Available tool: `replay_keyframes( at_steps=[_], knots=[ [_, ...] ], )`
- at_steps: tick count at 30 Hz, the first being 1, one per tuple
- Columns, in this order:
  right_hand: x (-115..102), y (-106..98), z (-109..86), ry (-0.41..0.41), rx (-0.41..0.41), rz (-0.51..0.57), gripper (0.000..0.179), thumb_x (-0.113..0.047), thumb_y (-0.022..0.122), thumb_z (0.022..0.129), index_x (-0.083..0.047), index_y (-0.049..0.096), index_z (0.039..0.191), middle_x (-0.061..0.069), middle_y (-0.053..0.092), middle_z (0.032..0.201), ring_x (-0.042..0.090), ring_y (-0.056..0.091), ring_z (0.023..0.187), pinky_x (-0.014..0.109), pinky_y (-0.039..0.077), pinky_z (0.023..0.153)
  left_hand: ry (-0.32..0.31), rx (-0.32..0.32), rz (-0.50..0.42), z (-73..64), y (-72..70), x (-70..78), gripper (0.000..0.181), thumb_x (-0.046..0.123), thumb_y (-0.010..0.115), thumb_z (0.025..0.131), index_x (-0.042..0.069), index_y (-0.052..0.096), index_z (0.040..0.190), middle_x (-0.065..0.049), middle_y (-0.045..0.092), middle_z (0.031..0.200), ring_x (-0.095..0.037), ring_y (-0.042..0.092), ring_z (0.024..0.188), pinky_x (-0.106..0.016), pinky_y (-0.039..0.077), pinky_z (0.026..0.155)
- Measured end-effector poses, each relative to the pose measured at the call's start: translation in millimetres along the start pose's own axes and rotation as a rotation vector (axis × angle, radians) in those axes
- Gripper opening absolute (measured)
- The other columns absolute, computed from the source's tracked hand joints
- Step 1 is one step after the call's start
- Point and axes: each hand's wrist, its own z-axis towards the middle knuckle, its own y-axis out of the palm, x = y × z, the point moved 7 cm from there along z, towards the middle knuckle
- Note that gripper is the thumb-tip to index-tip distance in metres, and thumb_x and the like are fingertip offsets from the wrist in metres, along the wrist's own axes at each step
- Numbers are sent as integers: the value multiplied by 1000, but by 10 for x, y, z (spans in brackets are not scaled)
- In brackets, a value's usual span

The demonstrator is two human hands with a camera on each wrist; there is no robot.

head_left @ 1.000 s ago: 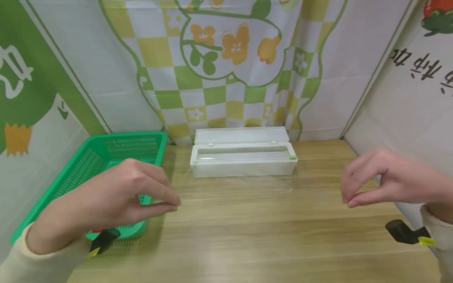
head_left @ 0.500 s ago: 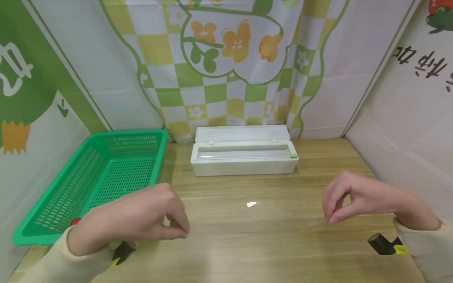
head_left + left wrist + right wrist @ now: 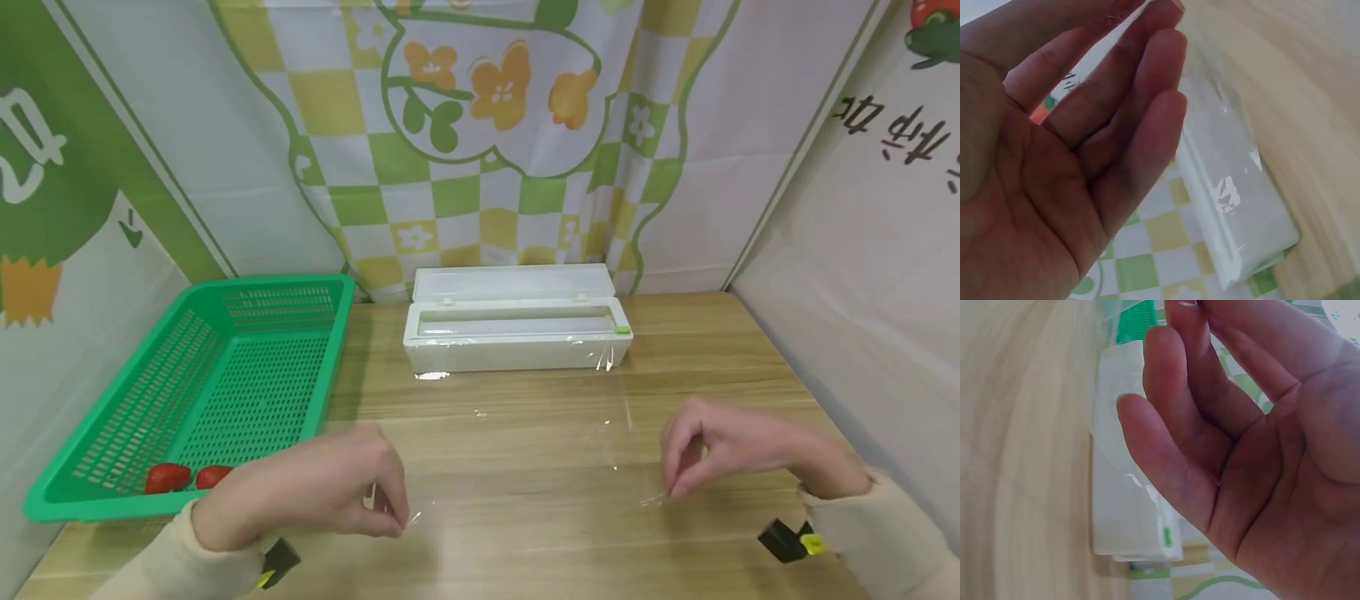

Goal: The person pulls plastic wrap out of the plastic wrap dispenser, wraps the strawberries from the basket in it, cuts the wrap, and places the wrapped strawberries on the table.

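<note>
A clear sheet of cling film [image 3: 480,414] stretches from the white cling film box [image 3: 517,354] toward the front of the table; only its glints and creases show. My left hand [image 3: 322,483] pinches its near left corner between thumb and fingertips. At the near right corner, my right hand [image 3: 723,437] pinches the film the same way. The box stands at the back with its lid raised and a roll inside. In the left wrist view, film glints over the box [image 3: 1235,200]. Both pinch points are cut off at the top of the wrist views.
To the left stands a green basket [image 3: 339,350] holding red fruits [image 3: 167,477] that look like strawberries, partly behind my left forearm. A patterned curtain [image 3: 457,200] hangs behind the box. Fabric walls [image 3: 862,275] flank the wooden table [image 3: 525,542].
Both hands have come down and closer to the front edge, the right one also leftward, the left one rightward. More film shows between them and the box. The red fruits have come into view.
</note>
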Motion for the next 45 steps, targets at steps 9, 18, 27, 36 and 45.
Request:
replay_keyframes(
  at_steps=[9,18,27,36,45],
  knots=[
    [190,170,-17,0,-23,-26,7,-9,77,82,-7,75,88,5,74,81,0,64,71,22,56,58,-71,-55,-12,26,283,-142,10,18,79,78,28,79,77,23,67,76,15,54,67,-2,43,62],
    [346,290,-16,86,-19,25,7,-11,78,82,-10,76,89,3,75,81,-6,62,70,23,57,56,-182,-112,-9,61,519,-268,8,21,81,77,29,78,75,22,56,72,9,47,67,-9,43,63],
    [438,411,-28,202,-51,53,9,-16,80,81,-11,75,87,2,74,76,-10,56,62,21,53,49,-209,-125,-16,112,696,-317,8,18,81,75,25,77,72,20,58,70,9,48,66,-9,44,64],
    [526,496,-62,174,-14,14,9,-18,80,81,-13,75,85,0,73,73,-12,54,61,19,52,47,-184,-119,17,187,798,-335,17,13,80,73,23,73,61,20,63,57,15,41,52,-3,39,55],
    [578,509,-67,152,26,-51,8,-18,81,80,-15,75,84,-4,73,74,-12,55,61,20,53,47,-259,-108,-11,189,886,-401,21,18,83,69,23,64,62,20,50,57,6,42,54,-12,40,52]
  ],
)
